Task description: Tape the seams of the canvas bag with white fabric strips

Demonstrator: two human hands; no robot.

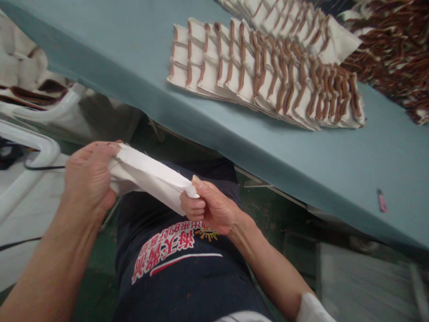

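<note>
A folded piece of white cloth point(150, 176) is stretched between both my hands, over my lap and below the table's edge. My left hand point(89, 176) is closed round its left end. My right hand point(208, 205) pinches its right end between thumb and curled fingers. A dark apron with red and white printed characters point(174, 250) covers my lap underneath.
A blue-green table point(134, 58) slopes across the view. On it lie overlapping rows of white cloth pieces with brown trim point(264, 71), with more piled at the top right point(392, 49). A small pink lighter point(381, 201) rests near the table's edge. A white frame point(30, 147) stands at left.
</note>
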